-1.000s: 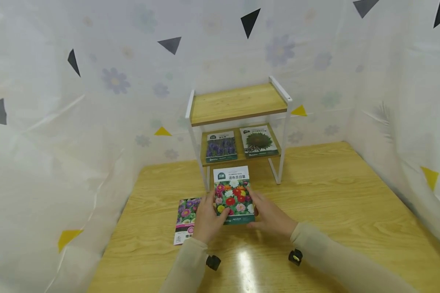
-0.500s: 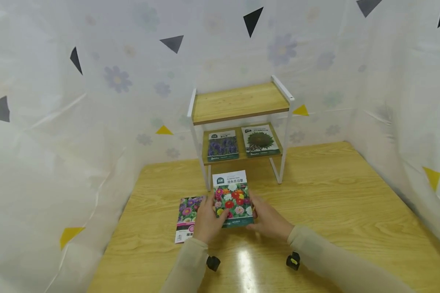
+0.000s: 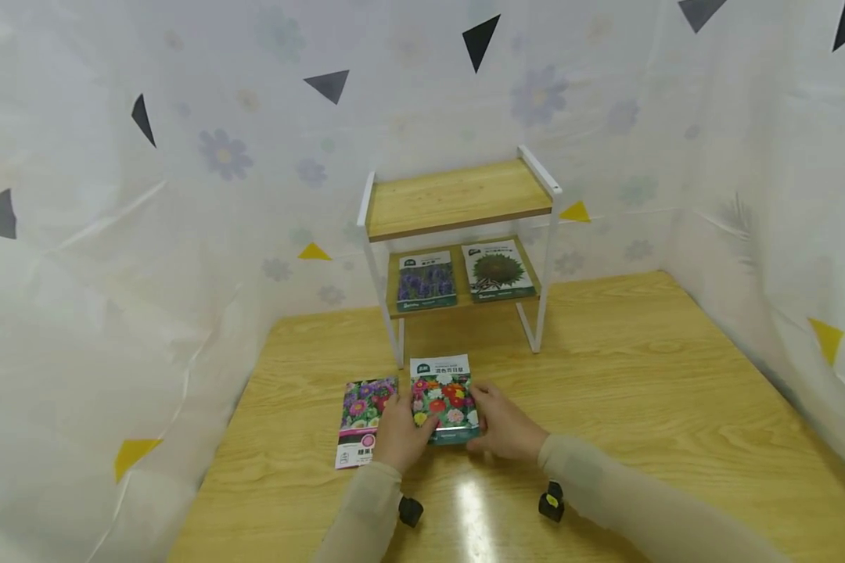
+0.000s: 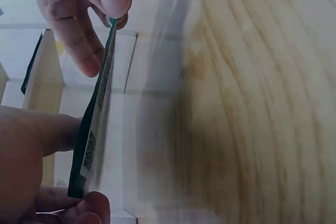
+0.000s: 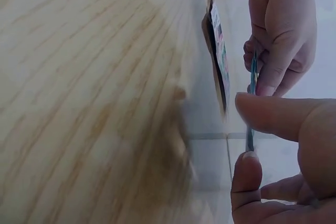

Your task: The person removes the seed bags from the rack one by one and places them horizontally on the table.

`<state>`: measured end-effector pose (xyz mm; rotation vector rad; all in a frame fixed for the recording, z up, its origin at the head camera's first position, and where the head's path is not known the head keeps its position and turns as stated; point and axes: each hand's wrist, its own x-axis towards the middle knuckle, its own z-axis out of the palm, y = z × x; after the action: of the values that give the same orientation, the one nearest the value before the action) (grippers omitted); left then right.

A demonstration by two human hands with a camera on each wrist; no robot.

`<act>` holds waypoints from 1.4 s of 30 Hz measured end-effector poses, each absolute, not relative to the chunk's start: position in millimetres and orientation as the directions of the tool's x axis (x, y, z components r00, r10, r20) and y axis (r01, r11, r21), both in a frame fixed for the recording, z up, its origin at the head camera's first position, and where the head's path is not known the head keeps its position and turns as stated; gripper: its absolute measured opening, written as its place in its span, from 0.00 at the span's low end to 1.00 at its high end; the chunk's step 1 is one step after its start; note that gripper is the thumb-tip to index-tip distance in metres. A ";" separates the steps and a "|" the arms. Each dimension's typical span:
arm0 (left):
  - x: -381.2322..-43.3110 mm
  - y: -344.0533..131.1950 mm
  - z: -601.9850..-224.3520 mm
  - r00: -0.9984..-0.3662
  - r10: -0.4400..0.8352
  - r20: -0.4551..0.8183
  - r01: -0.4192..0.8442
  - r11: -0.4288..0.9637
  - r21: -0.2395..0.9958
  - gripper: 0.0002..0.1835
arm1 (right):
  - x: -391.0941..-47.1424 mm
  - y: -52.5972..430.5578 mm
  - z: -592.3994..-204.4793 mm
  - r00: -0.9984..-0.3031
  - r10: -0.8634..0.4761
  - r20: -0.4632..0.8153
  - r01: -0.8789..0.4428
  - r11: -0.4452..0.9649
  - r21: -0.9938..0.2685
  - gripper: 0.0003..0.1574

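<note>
Both hands hold a flower seed packet [image 3: 445,391] by its sides, its colourful zinnia picture facing up. My left hand [image 3: 398,435] grips the left edge with the thumb over the front. On the right edge my right hand [image 3: 505,426] pinches it between thumb and fingers. Both wrist views show the held packet [image 4: 94,124] edge-on, a gap between it and the wooden table [image 4: 262,103]. A second seed packet [image 3: 357,422], with purple and pink flowers, lies on the table at the left, its right part hidden by my left hand.
Behind the hands stands a small two-tier shelf [image 3: 461,202] with white side frames. On its lower board lie a lavender packet [image 3: 426,280] and a packet with a green spiky flower head [image 3: 498,271]. A pale patterned curtain [image 3: 422,94] encloses the table.
Both hands have lowered the held packet and brought it nearer the table, tilting it flatter. My right hand has shifted slightly left and down. The other packets have stayed in place.
</note>
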<state>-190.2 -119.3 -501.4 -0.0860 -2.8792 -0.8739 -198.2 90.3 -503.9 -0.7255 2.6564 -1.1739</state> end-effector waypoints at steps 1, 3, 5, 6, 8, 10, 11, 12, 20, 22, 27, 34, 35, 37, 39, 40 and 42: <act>-189.7 -119.5 -502.2 -0.991 0.016 0.131 0.085 0.836 0.542 0.37 | -198.2 89.8 -504.4 -0.869 -0.492 0.048 -0.366 0.575 -0.732 0.60; -188.7 -120.0 -503.3 -0.994 0.021 0.105 0.073 0.850 0.521 0.36 | -198.0 89.2 -505.7 -0.862 -0.507 0.029 -0.370 0.588 -0.719 0.59; -187.8 -120.1 -504.0 -0.996 0.029 0.085 0.067 0.870 0.489 0.34 | -197.6 88.7 -506.7 -0.853 -0.521 0.010 -0.373 0.598 -0.709 0.58; -187.5 -120.1 -504.4 -0.996 0.033 0.080 0.067 0.879 0.473 0.34 | -197.6 88.4 -507.6 -0.850 -0.527 0.004 -0.378 0.603 -0.703 0.58; -187.8 -120.1 -505.1 -0.996 0.040 0.076 0.069 0.895 0.441 0.32 | -197.5 88.1 -508.9 -0.845 -0.535 -0.005 -0.382 0.611 -0.693 0.56; -188.0 -119.8 -505.9 -0.997 0.041 0.071 0.067 0.905 0.420 0.30 | -197.9 87.6 -510.2 -0.844 -0.536 -0.014 -0.382 0.618 -0.688 0.56; -188.2 -119.8 -506.1 -0.997 0.041 0.069 0.066 0.908 0.413 0.30 | -198.0 87.3 -510.6 -0.843 -0.537 -0.014 -0.385 0.621 -0.683 0.56; -188.3 -119.6 -506.0 -0.997 0.041 0.066 0.065 0.910 0.410 0.30 | -198.2 86.9 -510.9 -0.843 -0.537 -0.015 -0.386 0.625 -0.678 0.55; -187.5 -118.1 -506.1 -0.998 0.043 0.052 0.060 0.924 0.378 0.31 | -199.2 81.5 -515.5 -0.843 -0.538 -0.027 -0.395 0.652 -0.647 0.51; -187.7 -116.9 -505.7 -0.998 0.049 0.045 0.062 0.929 0.366 0.32 | -199.5 80.0 -516.6 -0.846 -0.532 -0.030 -0.396 0.666 -0.632 0.50; -188.3 -114.4 -507.3 -0.998 0.053 0.042 0.064 0.943 0.326 0.32 | -199.2 77.5 -517.8 -0.851 -0.523 -0.033 -0.393 0.678 -0.621 0.49; -187.8 -113.6 -509.2 -0.996 0.067 0.053 0.080 0.945 0.316 0.30 | -200.3 76.6 -520.6 -0.847 -0.530 -0.034 -0.400 0.677 -0.618 0.46; -187.7 -113.5 -509.8 -0.996 0.067 0.052 0.080 0.945 0.317 0.29 | -200.3 76.4 -521.1 -0.846 -0.533 -0.033 -0.402 0.676 -0.618 0.45; -187.9 -113.8 -512.1 -0.996 0.068 0.052 0.081 0.947 0.311 0.29 | -200.3 76.2 -521.4 -0.844 -0.535 -0.035 -0.402 0.674 -0.620 0.45; -187.9 -114.0 -514.2 -0.996 0.068 0.051 0.081 0.948 0.309 0.28 | -200.7 76.2 -522.3 -0.842 -0.539 -0.038 -0.404 0.674 -0.619 0.45; -188.1 -114.1 -515.3 -0.996 0.068 0.051 0.080 0.948 0.309 0.28 | -201.0 76.2 -522.8 -0.841 -0.540 -0.040 -0.404 0.674 -0.619 0.45; -188.8 -114.3 -517.1 -0.996 0.068 0.051 0.081 0.947 0.310 0.28 | -201.5 76.4 -523.5 -0.840 -0.542 -0.042 -0.404 0.675 -0.618 0.45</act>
<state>-188.8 -114.3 -517.1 -0.1168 -3.0605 -0.4904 -201.5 76.4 -523.5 -0.7642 2.6667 -0.9048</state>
